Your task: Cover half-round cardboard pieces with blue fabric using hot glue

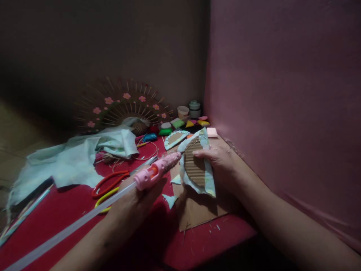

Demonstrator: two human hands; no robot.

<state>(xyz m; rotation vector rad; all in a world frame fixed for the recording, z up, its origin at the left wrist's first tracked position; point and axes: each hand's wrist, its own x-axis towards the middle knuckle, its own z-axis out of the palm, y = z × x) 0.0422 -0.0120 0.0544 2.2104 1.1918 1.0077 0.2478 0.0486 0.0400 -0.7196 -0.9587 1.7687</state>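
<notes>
A left hand (135, 195) grips a pink glue gun (156, 169), its tip at a corrugated cardboard piece (194, 167) backed with pale fabric, pinched in the right hand's (218, 162) grip above a brown board (194, 214) on the red surface (152, 241).

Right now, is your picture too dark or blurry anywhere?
Head view: dim all over, darkest around the back wall; a dark shadow lies on the flat cardboard below the ridged piece; the stick fan looks soft, its outer tips fading into the gloom; the right forearm looks stretched, perhaps from the lens; I see no strong glare.
</notes>
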